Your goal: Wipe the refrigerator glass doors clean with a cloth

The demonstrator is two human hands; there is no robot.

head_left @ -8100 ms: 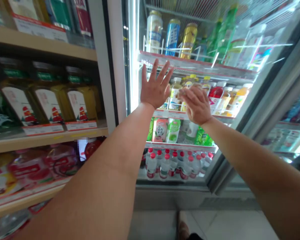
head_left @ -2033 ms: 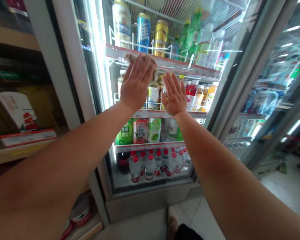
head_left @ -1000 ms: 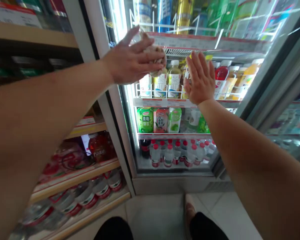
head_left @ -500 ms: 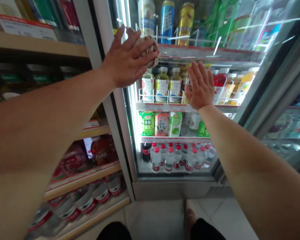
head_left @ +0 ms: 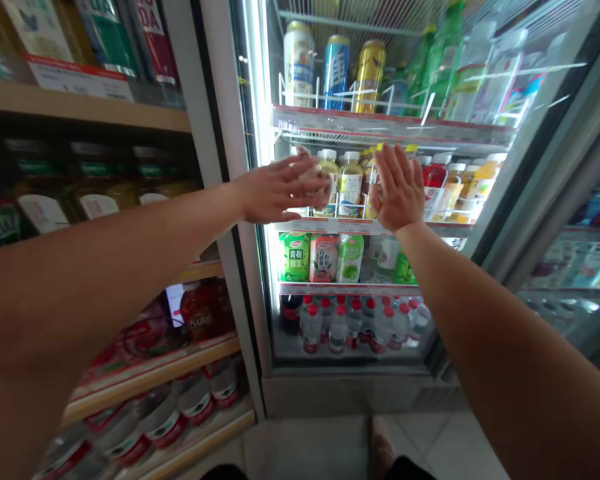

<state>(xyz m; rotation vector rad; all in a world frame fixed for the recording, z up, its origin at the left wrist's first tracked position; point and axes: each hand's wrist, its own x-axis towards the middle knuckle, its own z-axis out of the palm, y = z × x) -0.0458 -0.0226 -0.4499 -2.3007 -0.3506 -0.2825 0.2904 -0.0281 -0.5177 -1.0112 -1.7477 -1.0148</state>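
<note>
Our left hand point(head_left: 280, 192) had come down the glass door point(head_left: 455, 267): half a second earlier it pressed a bunched cloth against the pane at the level of the top shelf rail point(head_left: 390, 127), under the cans point(head_left: 336, 70), and now it lay in front of the row of tea bottles point(head_left: 351, 183). Its fingers were stretched out sideways and close together, flat to the glass. The cloth no longer showed, so we could not tell whether it was still under the palm. Our right hand point(head_left: 400, 190) had hardly shifted, open with its fingers spread upward, flat against the same pane just beside the left. We judged the wiping stroke had moved from the upper band of the door to the middle one
</note>
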